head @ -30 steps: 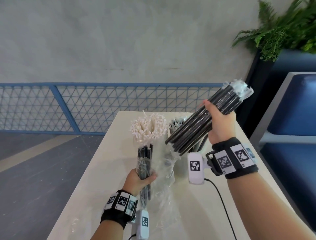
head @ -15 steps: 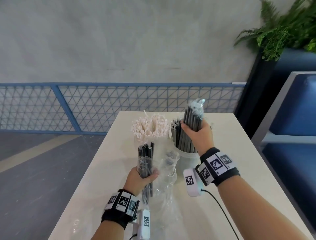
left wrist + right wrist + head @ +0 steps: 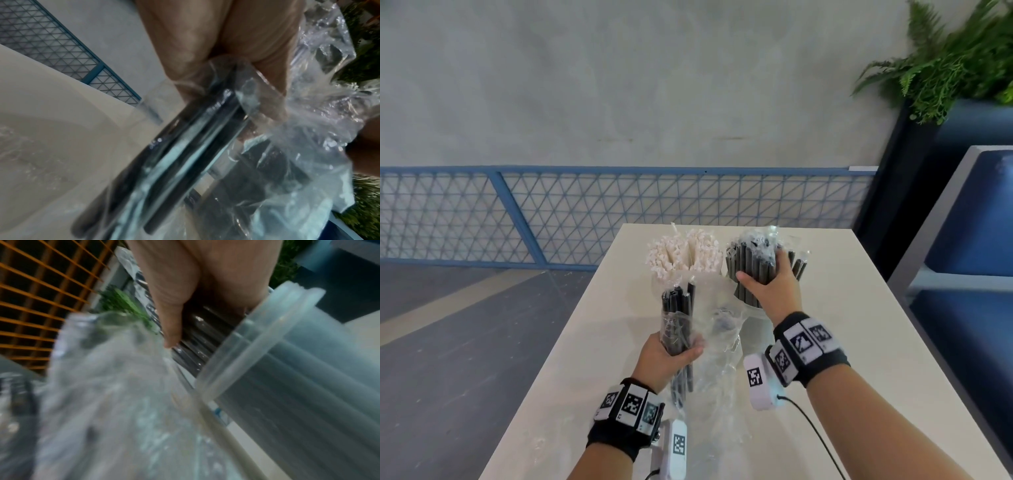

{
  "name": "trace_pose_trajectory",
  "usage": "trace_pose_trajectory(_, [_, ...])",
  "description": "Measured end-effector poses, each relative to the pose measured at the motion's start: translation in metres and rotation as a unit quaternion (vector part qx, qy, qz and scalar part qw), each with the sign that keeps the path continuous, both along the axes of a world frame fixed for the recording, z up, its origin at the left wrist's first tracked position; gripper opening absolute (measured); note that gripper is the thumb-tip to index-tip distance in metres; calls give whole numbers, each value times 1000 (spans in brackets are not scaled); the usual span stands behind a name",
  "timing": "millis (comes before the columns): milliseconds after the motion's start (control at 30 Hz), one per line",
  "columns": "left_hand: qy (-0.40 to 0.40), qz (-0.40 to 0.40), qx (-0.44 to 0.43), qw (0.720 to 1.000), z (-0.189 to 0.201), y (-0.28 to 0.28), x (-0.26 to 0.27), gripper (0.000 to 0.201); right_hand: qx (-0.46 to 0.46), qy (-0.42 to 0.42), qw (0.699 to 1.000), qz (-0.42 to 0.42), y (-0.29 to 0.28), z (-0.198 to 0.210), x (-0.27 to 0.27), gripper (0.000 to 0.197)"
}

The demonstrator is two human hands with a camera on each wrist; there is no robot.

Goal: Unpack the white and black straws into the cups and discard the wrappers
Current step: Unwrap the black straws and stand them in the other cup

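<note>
White straws (image 3: 685, 251) stand bunched in the left cup at the far end of the table (image 3: 859, 325). My right hand (image 3: 767, 277) grips a bundle of black straws (image 3: 751, 265) standing in the translucent right cup (image 3: 287, 356); loose plastic clings to their tops. My left hand (image 3: 671, 353) holds a smaller bundle of black straws (image 3: 678, 315) upright inside a clear wrapper (image 3: 717, 346), nearer to me. The left wrist view shows those straws (image 3: 185, 154) and the wrapper (image 3: 308, 129) in my fingers.
A blue mesh railing (image 3: 551, 212) runs behind the table. A potted fern (image 3: 945, 58) and a blue bench (image 3: 969, 274) stand to the right. A cable (image 3: 811, 431) trails from my right wrist over the tabletop.
My right hand swung its black straw bundle from a raised tilt down to upright and lowered it into the right cup. My left hand kept its wrapped bundle almost still.
</note>
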State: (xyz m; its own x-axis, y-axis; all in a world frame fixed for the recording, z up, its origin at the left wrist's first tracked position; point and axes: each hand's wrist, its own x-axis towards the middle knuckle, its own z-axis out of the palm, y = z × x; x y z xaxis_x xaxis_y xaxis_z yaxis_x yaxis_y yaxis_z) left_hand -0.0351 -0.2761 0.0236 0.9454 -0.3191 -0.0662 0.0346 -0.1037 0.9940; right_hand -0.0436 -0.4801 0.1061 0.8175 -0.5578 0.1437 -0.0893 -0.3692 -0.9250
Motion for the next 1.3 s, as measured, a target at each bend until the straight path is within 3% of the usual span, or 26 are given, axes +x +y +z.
trace_pose_trajectory(67, [-7,4,5,1000,1,-1,1,18,-69,-150,985,-48,12,8,-13,67])
trace_pose_trajectory(167, [-8,1,17,1000,4,-4,0,17,-169,-291,941,-31,34,16,-33,40])
trace_pose_trajectory(267, [-10,2,22,1000,6,-8,-2,18,-143,-226,958,103,49,11,-40,24])
trace_pose_trajectory(367, [-25,-18,46,998,9,-11,-4,15,-98,-85,972,196,51,-1,-38,32])
trace_pose_trajectory(433, [-29,-43,65,997,10,-9,-4,17,-71,-19,962,265,48,-4,-34,40])
trace_pose_trajectory(567, [-53,-137,121,982,18,-8,-4,33,93,15,952,291,46,-11,-32,43])
trace_pose_trajectory(733, [-73,-169,170,968,24,-15,-5,32,229,-27,925,302,52,-11,-38,15])
trace_pose_trajectory(867, [-37,-165,129,977,23,-15,-6,22,214,-64,937,269,48,4,-40,8])
trace_pose_trajectory(1000, [-3,-153,81,985,17,-11,-5,23,200,-115,957,176,33,32,-41,15])
trace_pose_trajectory(1133, [25,-136,41,990,19,-9,-3,20,211,-189,955,88,18,57,-35,18])
trace_pose_trajectory(1300, [-13,-94,57,994,16,2,0,15,171,-257,951,-7,-9,90,-26,36])
